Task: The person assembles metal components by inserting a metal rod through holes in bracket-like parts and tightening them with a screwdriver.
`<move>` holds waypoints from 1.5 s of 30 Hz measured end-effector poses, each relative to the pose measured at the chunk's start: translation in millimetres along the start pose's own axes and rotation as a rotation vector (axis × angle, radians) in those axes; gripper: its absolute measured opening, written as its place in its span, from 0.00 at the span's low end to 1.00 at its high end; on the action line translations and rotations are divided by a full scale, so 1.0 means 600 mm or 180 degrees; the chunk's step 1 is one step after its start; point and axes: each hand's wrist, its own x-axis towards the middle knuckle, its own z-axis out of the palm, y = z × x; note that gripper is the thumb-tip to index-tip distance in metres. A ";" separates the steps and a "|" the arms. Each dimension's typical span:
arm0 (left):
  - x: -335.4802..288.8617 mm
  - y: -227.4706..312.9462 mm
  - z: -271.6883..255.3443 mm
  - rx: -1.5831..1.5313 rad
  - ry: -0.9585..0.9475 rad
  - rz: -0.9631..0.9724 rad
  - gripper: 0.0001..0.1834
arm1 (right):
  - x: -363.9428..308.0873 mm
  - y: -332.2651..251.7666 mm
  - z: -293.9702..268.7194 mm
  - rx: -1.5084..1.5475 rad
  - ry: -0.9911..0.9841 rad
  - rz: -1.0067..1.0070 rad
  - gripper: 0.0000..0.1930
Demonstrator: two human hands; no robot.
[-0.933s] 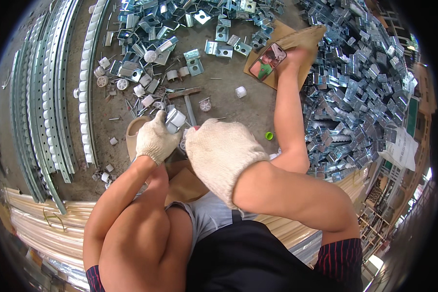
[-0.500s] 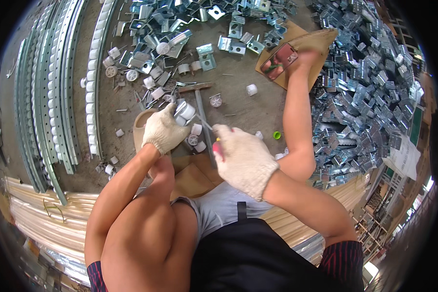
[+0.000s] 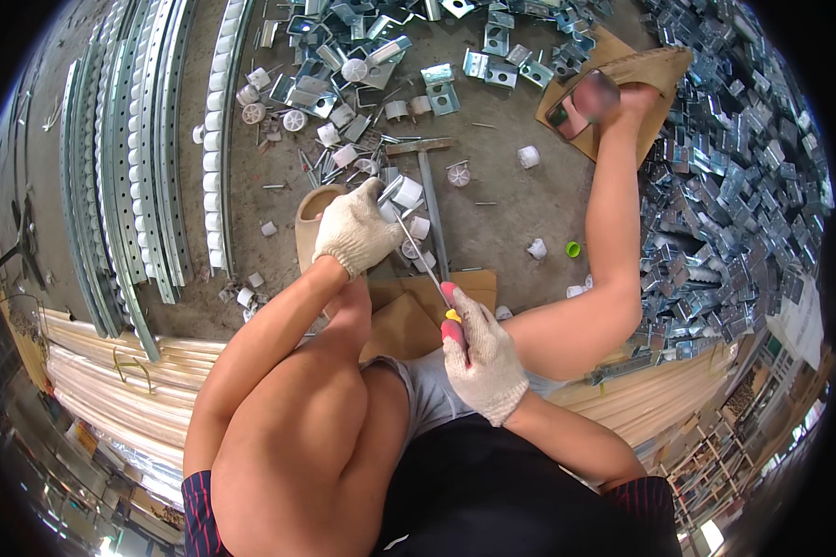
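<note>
My left hand [image 3: 358, 227], in a cream knit glove, is closed around a small shiny metal bracket with a white roller [image 3: 406, 192] at its end; the glove hides part of the bracket. My right hand [image 3: 483, 357], gloved the same way with pink fingertips, grips a screwdriver [image 3: 422, 255] by its handle, of which a bit of yellow shows. Its thin shaft slants up and left, its tip at the bracket. A hammer [image 3: 431, 209] lies on the floor just beyond the bracket. White rollers [image 3: 418, 228] lie right beside my left hand.
Long perforated metal rails [image 3: 163, 158], some lined with white rollers, lie at the left. A big heap of metal brackets [image 3: 734, 204] spreads along the right, another pile [image 3: 344, 56] at the far side. Loose pins [image 3: 318, 167] are scattered about. A phone [image 3: 581, 104] lies by my foot on cardboard [image 3: 613, 51].
My right hand has drawn back toward my body, and the screwdriver's shaft now shows at full length. My left hand still holds the bracket. The whole view has shifted a little.
</note>
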 end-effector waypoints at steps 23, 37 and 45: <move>0.001 0.000 -0.004 0.0095 -0.0033 0.0009 0.41 | 0.031 -0.027 0.188 0.2082 0.0277 0.1486 0.21; -0.002 0.010 -0.016 -0.0248 -0.0203 -0.0035 0.38 | 0.013 -0.027 0.132 0.4439 0.0091 0.1869 0.15; 0.027 -0.033 -0.019 -0.0567 -0.0605 0.0065 0.40 | 0.030 0.071 0.225 0.1589 0.0269 0.0706 0.15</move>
